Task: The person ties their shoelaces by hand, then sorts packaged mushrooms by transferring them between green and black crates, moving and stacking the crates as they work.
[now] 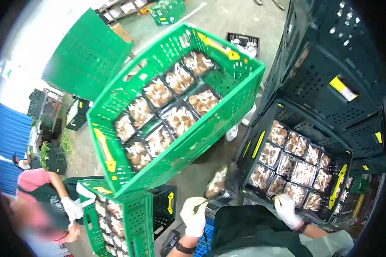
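My left hand (pixel 194 216), in a white glove, has its fingers closed on the near end of a mushroom pack (pixel 217 181), which hangs tilted and slightly blurred between the two crates. At the near rim of a black crate (pixel 255 195), my gloved right hand (pixel 287 211) reaches over the packs, fingers slightly apart and touching the nearest ones. Rows of wrapped mushroom packs (pixel 303 172) fill that crate. The large green crate (pixel 176 160) on the left holds two rows of similar packs, with a bare patch of floor at its far right end.
A co-worker (pixel 34 184) with gloved hands stands at the lower left beside another green crate (pixel 140 222) of packs. Tall dark crates (pixel 330 73) rise on the right. An upright green crate (pixel 88 55) and a small black crate (pixel 243 45) are farther back.
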Demonstrator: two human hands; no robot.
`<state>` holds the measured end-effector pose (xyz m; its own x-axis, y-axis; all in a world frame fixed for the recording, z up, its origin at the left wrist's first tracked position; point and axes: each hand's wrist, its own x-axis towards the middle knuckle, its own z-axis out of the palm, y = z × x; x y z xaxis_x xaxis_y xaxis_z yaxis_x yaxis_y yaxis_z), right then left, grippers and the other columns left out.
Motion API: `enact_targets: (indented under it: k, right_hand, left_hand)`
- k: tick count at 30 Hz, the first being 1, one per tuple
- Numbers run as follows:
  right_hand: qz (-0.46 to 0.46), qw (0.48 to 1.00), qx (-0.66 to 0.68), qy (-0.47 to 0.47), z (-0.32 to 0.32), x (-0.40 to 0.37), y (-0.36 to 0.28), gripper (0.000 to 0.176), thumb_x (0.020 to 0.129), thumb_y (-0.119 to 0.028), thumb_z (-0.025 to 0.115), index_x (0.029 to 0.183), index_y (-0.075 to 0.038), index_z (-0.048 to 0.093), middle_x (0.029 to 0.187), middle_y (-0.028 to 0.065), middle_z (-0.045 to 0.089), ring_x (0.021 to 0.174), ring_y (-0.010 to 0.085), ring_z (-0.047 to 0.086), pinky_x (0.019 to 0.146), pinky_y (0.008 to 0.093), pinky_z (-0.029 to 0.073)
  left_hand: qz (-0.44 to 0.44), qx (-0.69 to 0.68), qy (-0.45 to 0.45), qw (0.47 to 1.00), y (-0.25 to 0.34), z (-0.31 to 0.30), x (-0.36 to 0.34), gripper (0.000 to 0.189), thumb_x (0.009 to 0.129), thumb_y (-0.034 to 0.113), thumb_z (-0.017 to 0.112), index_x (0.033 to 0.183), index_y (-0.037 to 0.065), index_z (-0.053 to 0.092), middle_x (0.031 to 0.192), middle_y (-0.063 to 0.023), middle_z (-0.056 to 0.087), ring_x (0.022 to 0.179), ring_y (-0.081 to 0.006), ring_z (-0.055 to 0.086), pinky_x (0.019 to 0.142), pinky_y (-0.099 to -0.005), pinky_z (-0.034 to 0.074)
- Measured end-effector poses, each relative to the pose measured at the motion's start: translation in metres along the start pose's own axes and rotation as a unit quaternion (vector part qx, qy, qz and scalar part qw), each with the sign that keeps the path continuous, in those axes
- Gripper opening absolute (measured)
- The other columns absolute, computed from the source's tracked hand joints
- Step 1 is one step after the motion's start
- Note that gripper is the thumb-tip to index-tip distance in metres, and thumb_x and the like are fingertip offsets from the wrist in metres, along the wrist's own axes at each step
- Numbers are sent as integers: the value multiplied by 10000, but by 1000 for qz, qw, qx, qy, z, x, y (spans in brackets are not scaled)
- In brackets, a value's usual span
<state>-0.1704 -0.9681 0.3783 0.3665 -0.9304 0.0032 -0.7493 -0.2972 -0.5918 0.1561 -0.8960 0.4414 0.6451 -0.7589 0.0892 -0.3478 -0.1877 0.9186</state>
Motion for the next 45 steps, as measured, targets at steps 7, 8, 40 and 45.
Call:
enact_targets:
  k: [7,8,40,45]
  right_hand:
    - [-8,998,-47,-40,2,-4,7,124,806,-132,570,738,-44,625,744,145,615,742,337,585,682,441,471]
    - [-7,997,-61,-54,5,-2,10,136,809,-142,566,741,-45,631,745,145,617,745,336,586,685,438,472]
    - [262,963,-67,16,-64,-7,59,252,804,-242,593,905,-20,653,888,234,624,837,365,610,779,452,489]
    - [237,954,-183,-21,-68,3,71,439,815,-280,619,1214,-107,558,1220,195,533,1131,367,497,909,438,451]
  left_hand:
    - [233,-52,43,970,211,6,176,126,751,-83,677,812,19,637,828,-78,629,757,-179,596,697,-286,491]
    - [251,-47,39,966,219,17,207,99,760,-44,699,811,17,639,812,-74,624,738,-161,596,681,-275,486]
    - [44,-98,-268,957,222,-101,162,354,946,96,472,1258,-70,472,1217,-201,568,1128,-270,565,982,-371,432]
    - [-67,47,-388,918,147,-82,59,295,897,31,577,1188,-22,572,1057,-99,645,981,-155,599,896,-272,462]
